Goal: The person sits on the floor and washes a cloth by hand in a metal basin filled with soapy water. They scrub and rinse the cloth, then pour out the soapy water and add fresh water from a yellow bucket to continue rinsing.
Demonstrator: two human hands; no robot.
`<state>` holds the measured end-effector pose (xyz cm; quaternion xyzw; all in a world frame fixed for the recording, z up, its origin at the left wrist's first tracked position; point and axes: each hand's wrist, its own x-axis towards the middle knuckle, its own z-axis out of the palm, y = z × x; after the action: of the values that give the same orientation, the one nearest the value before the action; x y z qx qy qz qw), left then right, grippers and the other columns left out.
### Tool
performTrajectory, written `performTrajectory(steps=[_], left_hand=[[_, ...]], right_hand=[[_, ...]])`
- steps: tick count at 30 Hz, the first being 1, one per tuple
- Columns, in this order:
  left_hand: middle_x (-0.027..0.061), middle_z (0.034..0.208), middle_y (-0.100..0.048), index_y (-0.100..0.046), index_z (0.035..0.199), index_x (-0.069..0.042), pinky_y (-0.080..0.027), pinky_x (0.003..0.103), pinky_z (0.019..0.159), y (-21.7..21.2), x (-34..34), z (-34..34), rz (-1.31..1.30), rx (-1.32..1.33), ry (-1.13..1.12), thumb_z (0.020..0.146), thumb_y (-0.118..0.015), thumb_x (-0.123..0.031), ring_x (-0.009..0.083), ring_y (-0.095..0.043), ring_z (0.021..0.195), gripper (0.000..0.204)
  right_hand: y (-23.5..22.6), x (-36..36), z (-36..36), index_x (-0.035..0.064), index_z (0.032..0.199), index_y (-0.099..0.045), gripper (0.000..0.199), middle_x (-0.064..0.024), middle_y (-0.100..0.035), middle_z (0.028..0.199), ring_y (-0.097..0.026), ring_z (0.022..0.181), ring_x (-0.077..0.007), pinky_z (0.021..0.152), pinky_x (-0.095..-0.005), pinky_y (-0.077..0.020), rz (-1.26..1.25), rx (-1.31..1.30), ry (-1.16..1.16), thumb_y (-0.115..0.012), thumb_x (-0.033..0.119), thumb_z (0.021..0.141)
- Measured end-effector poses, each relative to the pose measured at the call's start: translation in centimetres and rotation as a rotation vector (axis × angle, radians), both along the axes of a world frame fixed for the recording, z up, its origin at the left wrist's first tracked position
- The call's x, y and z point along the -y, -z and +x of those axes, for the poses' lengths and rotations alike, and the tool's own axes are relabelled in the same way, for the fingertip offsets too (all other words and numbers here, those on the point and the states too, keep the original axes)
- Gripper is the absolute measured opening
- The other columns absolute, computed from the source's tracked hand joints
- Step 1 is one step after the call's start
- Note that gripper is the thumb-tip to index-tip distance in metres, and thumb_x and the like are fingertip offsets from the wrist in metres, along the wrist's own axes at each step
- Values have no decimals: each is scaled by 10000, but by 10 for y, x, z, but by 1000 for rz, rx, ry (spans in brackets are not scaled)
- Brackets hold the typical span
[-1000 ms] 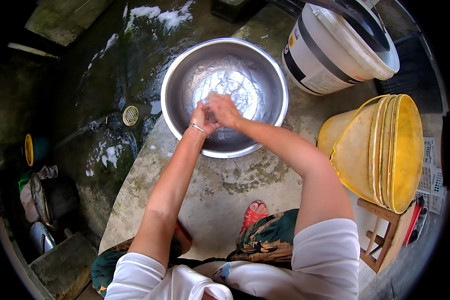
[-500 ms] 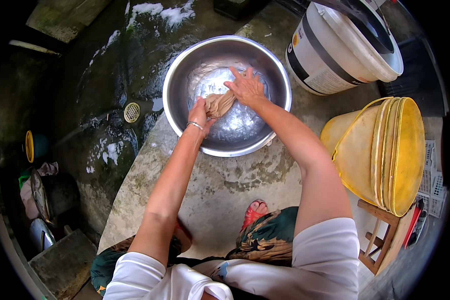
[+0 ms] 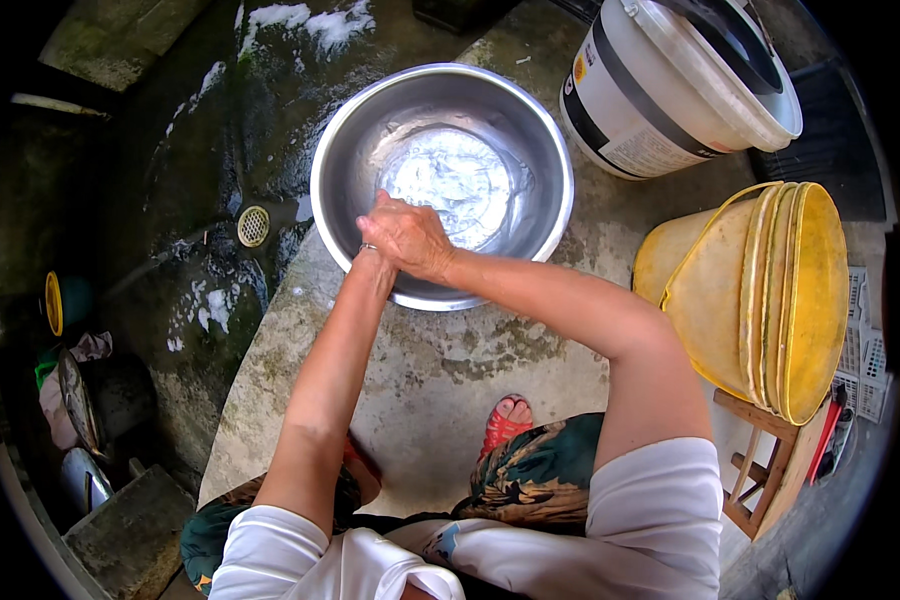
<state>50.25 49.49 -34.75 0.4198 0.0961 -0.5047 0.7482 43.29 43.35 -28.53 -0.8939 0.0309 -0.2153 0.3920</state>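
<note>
A wide stainless steel basin (image 3: pixel 345 150) stands on the concrete, with shallow clear water (image 3: pixel 450 180) in its bottom. At its near left rim my two hands are clasped together. My right hand (image 3: pixel 415 240) lies on top, its fingers curled round my left. Mostly covered, my left hand (image 3: pixel 380 205) shows little but its thumb side, above a wrist with a bracelet (image 3: pixel 368 246). The tan cloth seen earlier is out of sight, and what lies between my palms is hidden.
A large white bucket (image 3: pixel 635 110) and a yellow bucket (image 3: pixel 710 290) stand right of the basin, near a wooden stool (image 3: pixel 760 470). Left is a lower, wet dark floor with foam (image 3: pixel 305 20) and a round drain (image 3: pixel 254 226). A lidded dark pot (image 3: pixel 115 395) sits far left.
Both hands have drawn back from the basin's middle toward its near left rim. My spread right hand has closed over my left, and the tan cloth has gone from sight.
</note>
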Motion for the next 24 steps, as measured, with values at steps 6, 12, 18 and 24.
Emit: performTrajectory(steps=[6,12,18,24], left_hand=[[61,906,-526,-496,926,-121,-394,376,741,-20,3,0,151,-23,53,894,-332,-395,170,-493,880,320],[114,1355,-201,-176,1315,-2,-33,603,968,-30,7,-1,276,-122,119,874,-264,-489,290,-152,1266,663],[107,1133,-424,-402,1108,-46,-264,459,917,19,3,13,-188,-252,115,875,-293,-465,267,-380,1081,492],[37,857,-546,-518,903,-99,-426,293,733,38,15,8,-435,-142,39,871,-392,-325,183,-529,836,261]], right_hand=[[34,94,18,168,1084,-453,347,-163,-473,1028,-554,740,-357,663,-444,-459,-238,-579,275,-472,380,810],[60,114,-2,210,1082,-501,351,-123,-401,1119,-484,902,-312,772,-427,-413,-370,-652,356,-513,371,771],[43,26,9,101,761,-572,195,-104,-548,767,-504,831,-301,704,-404,-409,219,-180,84,-482,274,774],[13,13,15,45,709,-551,283,-167,-553,717,-539,680,-346,626,-404,-445,107,-22,147,-452,276,837]])
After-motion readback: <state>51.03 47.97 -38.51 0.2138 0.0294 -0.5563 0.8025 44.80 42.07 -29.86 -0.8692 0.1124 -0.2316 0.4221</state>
